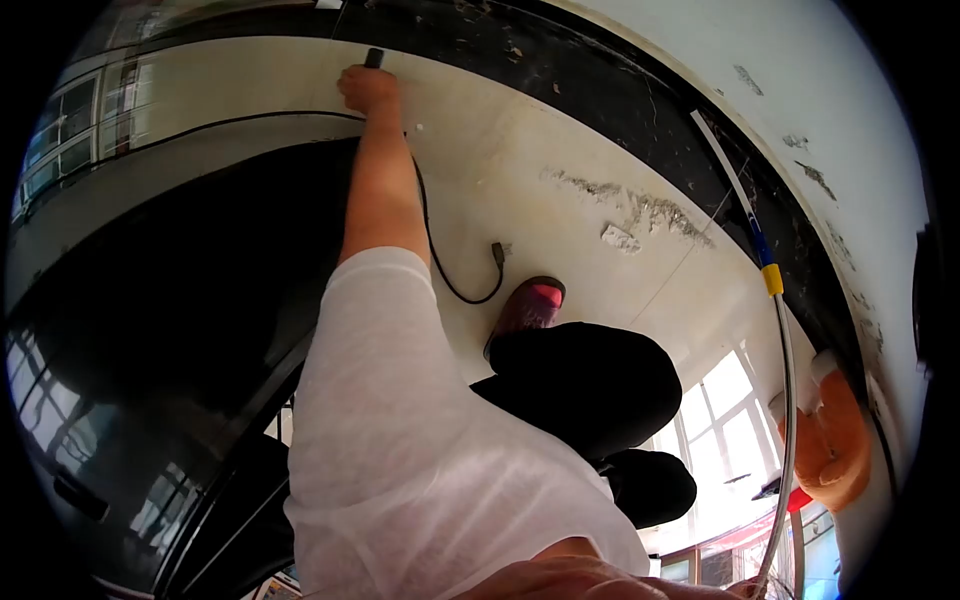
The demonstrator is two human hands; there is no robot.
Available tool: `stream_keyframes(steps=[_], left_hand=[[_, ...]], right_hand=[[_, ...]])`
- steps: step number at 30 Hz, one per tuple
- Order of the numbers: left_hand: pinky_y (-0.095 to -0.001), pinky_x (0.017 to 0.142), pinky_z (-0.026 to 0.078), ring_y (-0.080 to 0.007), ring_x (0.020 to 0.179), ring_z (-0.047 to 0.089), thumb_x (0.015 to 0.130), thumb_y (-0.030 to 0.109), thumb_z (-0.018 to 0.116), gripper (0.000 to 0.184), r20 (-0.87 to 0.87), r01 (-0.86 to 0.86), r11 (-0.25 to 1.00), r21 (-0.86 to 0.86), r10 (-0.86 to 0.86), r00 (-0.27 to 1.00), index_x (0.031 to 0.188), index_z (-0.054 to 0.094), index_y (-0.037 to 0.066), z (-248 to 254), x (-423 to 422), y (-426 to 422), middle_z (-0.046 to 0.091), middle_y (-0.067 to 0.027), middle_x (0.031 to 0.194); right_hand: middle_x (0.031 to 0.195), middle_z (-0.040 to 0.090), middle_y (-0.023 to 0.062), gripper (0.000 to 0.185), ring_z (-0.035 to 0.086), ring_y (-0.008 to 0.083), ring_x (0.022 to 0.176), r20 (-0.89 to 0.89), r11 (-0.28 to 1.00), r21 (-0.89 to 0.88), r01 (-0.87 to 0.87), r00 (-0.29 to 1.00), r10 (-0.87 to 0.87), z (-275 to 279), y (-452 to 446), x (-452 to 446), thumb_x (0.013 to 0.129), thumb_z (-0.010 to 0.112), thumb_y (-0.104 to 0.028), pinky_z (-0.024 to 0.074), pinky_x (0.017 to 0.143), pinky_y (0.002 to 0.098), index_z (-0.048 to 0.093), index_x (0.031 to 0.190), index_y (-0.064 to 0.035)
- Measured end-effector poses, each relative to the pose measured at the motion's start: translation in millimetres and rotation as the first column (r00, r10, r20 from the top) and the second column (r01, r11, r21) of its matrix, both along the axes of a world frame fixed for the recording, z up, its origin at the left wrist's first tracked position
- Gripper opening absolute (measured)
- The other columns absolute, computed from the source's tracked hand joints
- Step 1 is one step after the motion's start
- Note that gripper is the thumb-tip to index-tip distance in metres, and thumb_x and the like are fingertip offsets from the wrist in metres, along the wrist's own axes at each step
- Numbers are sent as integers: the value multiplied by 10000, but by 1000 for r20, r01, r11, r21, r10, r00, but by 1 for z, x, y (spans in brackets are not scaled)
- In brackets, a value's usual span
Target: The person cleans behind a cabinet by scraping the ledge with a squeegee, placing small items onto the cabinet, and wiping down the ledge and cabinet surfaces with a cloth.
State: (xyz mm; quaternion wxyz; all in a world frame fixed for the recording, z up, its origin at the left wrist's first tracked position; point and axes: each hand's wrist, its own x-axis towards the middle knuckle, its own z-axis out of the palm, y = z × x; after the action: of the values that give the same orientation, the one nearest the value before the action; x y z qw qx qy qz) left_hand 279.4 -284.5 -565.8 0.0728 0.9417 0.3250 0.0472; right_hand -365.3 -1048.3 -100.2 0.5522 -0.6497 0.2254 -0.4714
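Black and short, a dark object (pixel 374 57) sticks up from the clenched left hand (pixel 369 90), whose fingers are wrapped around its lower part, at the far end of the outstretched arm. A black cord (pixel 240 117) runs in from the left, passes behind the forearm and curves down to a plug (pixel 500 254) lying on the pale glossy floor (pixel 480 150). Just below the plug is a dark reddish shoe (pixel 530 305), beside knees in black trousers (pixel 590 385). To the left stands a large shiny black surface (pixel 190 270).

The right hand (pixel 745 589) is at the bottom edge, by the lower end of a metallic pole (pixel 787 400); it is mostly cut off, so I cannot tell how its fingers close. Up the pole come a yellow band (pixel 771 279), a blue section and a white strip. An orange object (pixel 830 445) is to the right of the pole. Loose flakes (pixel 620 238) lie near the black marbled border (pixel 600 105), below the stained white wall (pixel 800 90).
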Motion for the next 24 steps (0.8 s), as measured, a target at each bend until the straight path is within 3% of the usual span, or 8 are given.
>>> stream_keyframes(steps=[1,5,7,14,17,20,22,24], left_hand=[[-475,803,397,-311,1002,422,761,130,525,287,-99,-87,995,-55,82,992,991,473,-34,-4,6,11,458,-156,1059],[-451,811,410,-289,1037,417,783,171,535,350,-275,-268,957,-112,229,934,1060,456,-28,-5,18,6,452,-149,1097],[-446,817,412,-297,1041,416,785,178,536,368,-316,-276,941,-197,205,926,1076,445,-27,-11,24,17,442,-154,1111],[-449,835,410,-363,1023,419,768,173,548,398,-272,-43,997,-63,25,962,1076,426,-47,3,12,-11,409,-191,1139],[-462,797,429,-360,955,469,745,178,581,414,-234,41,998,-51,-52,971,1051,428,-55,-11,5,-10,453,-219,1063],[-457,747,456,-347,884,526,724,205,619,427,-56,27,921,-389,-53,997,1011,441,-56,-16,1,-25,497,-212,979],[-417,727,481,-321,853,561,734,236,624,407,170,62,377,-924,260,951,1007,473,-25,10,-13,-76,541,-195,952],[-388,749,480,-317,935,547,750,190,593,338,41,150,-327,-933,316,948,999,499,-18,49,-34,-117,544,-169,999]], right_hand=[[718,508,40,174,494,161,712,276,932,171,-320,924,266,2,-7,-5,815,526,-247,434,718,296,483,731,-101],[731,515,34,169,497,173,722,351,775,510,-374,913,209,13,30,34,781,540,-256,438,750,318,494,739,-100],[755,523,38,166,504,188,735,1,916,149,373,926,-378,10,54,57,758,548,-252,436,775,357,504,760,-92],[752,538,66,185,519,213,773,36,849,167,501,858,-513,4,47,39,737,562,-258,429,790,414,527,785,-82],[752,539,78,181,518,218,787,-270,856,-461,235,881,-388,-6,22,0,724,569,-254,436,770,420,537,780,-84],[728,547,64,163,532,215,738,132,853,195,485,848,-513,-11,58,47,704,579,-252,457,713,399,545,749,-99],[694,557,41,152,544,203,672,48,843,275,463,869,-493,-14,43,21,676,590,-259,464,660,370,551,716,-118],[675,559,32,146,546,196,647,109,846,254,468,856,-506,-30,42,24,669,591,-264,464,644,360,552,701,-127]])
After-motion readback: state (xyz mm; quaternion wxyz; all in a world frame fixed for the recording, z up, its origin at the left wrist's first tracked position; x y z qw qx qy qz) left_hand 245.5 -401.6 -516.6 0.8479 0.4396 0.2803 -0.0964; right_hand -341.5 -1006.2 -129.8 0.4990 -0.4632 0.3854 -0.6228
